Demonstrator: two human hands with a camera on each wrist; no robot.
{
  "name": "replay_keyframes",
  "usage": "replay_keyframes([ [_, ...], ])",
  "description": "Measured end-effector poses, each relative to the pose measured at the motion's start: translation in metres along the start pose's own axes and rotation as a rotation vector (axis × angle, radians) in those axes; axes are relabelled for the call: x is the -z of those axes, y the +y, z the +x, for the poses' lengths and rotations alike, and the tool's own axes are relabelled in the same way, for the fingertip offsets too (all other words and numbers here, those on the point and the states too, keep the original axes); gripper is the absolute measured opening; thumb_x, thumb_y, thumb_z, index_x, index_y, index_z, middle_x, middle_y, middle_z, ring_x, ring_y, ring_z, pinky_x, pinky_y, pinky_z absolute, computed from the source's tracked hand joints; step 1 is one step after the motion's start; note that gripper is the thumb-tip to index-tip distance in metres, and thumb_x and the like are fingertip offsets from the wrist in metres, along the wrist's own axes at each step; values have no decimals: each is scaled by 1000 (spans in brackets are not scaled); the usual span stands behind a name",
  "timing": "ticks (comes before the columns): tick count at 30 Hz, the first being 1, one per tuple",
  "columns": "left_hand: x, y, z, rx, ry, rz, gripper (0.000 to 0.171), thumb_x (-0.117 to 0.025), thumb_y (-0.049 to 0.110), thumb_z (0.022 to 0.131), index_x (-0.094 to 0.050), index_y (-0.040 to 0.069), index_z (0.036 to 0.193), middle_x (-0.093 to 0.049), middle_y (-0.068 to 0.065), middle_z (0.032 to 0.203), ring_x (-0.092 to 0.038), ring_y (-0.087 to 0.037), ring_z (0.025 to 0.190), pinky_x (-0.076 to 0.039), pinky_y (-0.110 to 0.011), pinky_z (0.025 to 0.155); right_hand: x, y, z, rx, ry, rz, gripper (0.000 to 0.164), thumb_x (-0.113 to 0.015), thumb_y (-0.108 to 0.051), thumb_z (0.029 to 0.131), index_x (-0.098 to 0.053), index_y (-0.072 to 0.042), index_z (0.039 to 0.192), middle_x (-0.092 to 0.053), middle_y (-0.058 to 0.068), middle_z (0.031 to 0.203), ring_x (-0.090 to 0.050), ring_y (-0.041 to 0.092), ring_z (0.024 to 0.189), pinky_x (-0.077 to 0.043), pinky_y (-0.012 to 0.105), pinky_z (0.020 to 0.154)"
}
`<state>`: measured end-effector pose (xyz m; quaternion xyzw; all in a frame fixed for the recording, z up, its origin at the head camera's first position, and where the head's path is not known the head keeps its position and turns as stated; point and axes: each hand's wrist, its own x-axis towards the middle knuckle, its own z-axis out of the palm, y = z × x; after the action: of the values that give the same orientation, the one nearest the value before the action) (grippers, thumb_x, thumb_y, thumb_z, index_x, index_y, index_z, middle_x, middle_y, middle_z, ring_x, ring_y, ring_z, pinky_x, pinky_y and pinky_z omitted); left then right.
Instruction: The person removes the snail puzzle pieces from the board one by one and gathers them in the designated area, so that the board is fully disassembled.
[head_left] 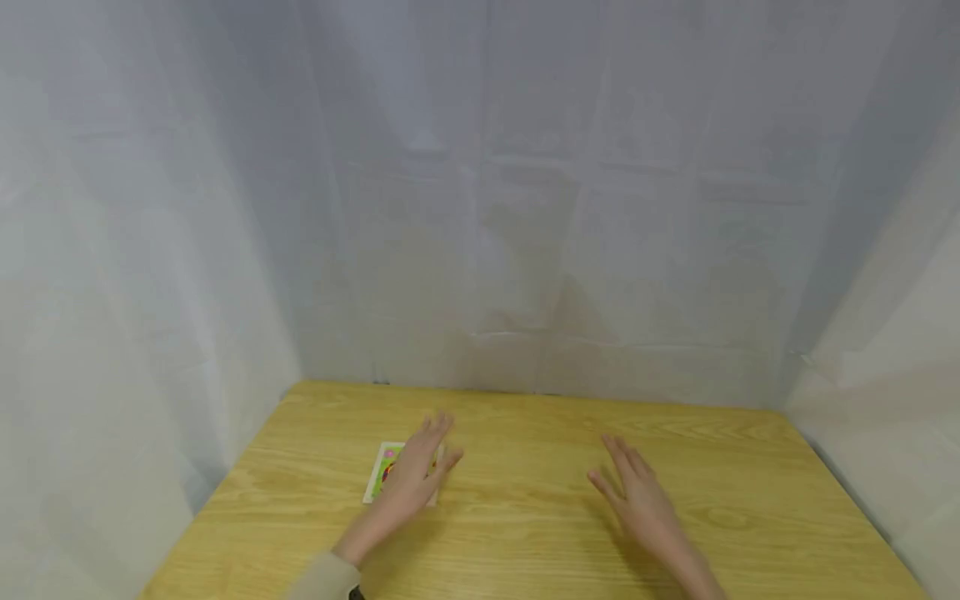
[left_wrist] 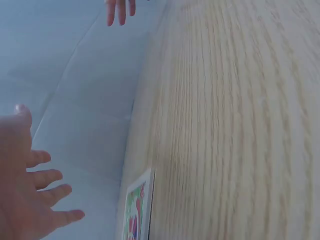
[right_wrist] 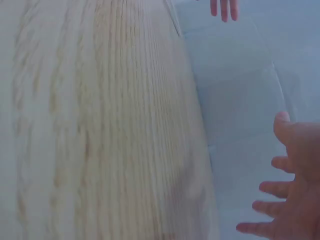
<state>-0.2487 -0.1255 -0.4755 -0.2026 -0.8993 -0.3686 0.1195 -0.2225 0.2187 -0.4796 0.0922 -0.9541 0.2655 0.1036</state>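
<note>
Green with a pale border, a picture board [head_left: 384, 471] lay flat on the wooden worktop [head_left: 525, 492], nearer its left edge than its right and towards the back-left corner. Just above it, partly covering it from the head view, I held my left hand [head_left: 414, 475] wide, the fingers straight and spread, below a pale sleeve [head_left: 326, 577]. Well apart, right of the middle and in from the right edge, my right hand [head_left: 647, 507] was raised likewise, wide with straight, parted fingers.
</note>
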Motion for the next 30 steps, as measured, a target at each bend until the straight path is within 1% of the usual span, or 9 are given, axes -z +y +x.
replay_keyframes([
  [1,3,-2,-1,14,11,-44,60,-51,33,106,-37,1,154,-33,-21,161,-28,-46,147,-24,-69,115,-2,-1,2,0,12,48,67,-56,-39,104,-33,-5,157,-30,28,159,-30,53,143,-29,73,109],
  [2,6,-5,-2,31,15,-79,57,-49,32,107,-38,0,154,-37,-21,159,-45,-45,138,-31,-65,114,-3,-3,3,1,20,85,66,-57,-37,104,-34,-4,156,-32,28,159,-32,52,143,-29,71,110],
  [4,11,-10,-5,67,28,-117,53,-47,30,109,-40,1,153,-44,-20,155,-65,-42,109,-41,-58,109,-7,-5,5,10,47,144,62,-58,-33,104,-38,-2,154,-35,27,157,-35,49,142,-29,67,113],
  [8,20,-22,-10,133,87,-151,47,-42,29,111,-48,3,149,-55,-19,146,-69,-38,88,-50,-53,100,-16,-8,9,14,90,253,55,-58,-27,104,-44,1,150,-41,25,155,-42,47,139,-40,61,109],
  [11,28,-31,-13,168,128,-174,46,-40,29,111,-51,2,146,-56,-20,144,-59,-41,124,-47,-56,106,-23,-12,12,-4,84,356,53,-56,-26,105,-46,3,148,-43,25,153,-50,45,134,-49,55,103],
  [14,35,-39,-16,206,150,-181,47,-38,30,112,-52,1,145,-58,-22,141,-59,-42,125,-45,-57,106,-29,-17,13,-22,54,451,51,-55,-25,106,-47,4,147,-47,27,150,-58,41,126,-51,54,100],
  [22,49,-58,-23,283,197,-177,41,-44,22,110,-57,-7,136,-63,-27,131,-67,-41,113,-58,-46,91,-45,-33,16,-16,32,661,44,-53,-20,106,-53,7,141,-60,25,138,-68,37,111,-60,41,86],
  [27,54,-66,-27,342,225,-134,30,-54,10,105,-64,-9,126,-68,-27,122,-69,-40,107,-62,-36,80,-54,-48,20,-47,-3,805,43,-52,-18,107,-52,12,139,-60,29,135,-66,43,112,-60,44,87],
  [30,56,-69,-27,381,226,-123,27,-56,7,102,-66,-9,122,-71,-26,116,-72,-35,96,-59,-27,71,-61,-55,23,-65,-21,849,43,-52,-17,107,-53,14,137,-60,31,133,-66,44,111,-60,43,86],
])
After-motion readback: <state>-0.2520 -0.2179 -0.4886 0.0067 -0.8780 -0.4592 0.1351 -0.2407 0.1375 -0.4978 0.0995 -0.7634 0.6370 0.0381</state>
